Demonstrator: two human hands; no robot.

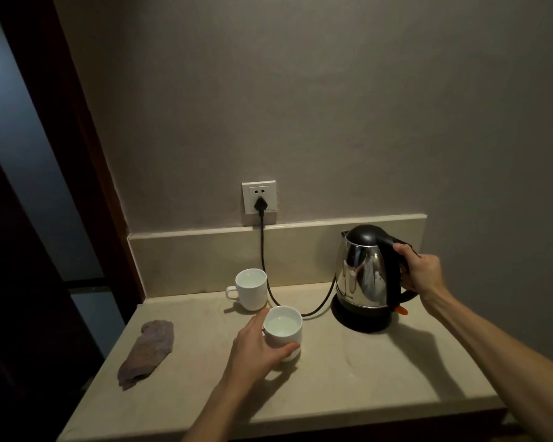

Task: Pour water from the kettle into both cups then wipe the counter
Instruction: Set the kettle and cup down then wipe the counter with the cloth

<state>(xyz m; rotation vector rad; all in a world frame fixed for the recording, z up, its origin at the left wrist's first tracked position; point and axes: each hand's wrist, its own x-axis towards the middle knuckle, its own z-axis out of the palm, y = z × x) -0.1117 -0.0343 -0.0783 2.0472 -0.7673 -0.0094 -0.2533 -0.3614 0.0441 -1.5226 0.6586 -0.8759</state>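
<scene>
A steel kettle (363, 275) with a black lid stands upright on its black base (361, 319) at the right of the beige counter (348, 378). My right hand (420, 271) is closed around the kettle's black handle. Near the middle, my left hand (259, 346) wraps the side of a white cup (284, 327) that holds water. A second white cup (251, 288), also with water in it, stands behind it near the backsplash, handle to the left. A grey-purple cloth (147, 352) lies crumpled at the counter's left edge.
A black cord (265, 269) runs from a wall socket (259, 200) down behind the far cup and across to the kettle base. A low backsplash lines the rear. A dark door frame borders the counter on the left.
</scene>
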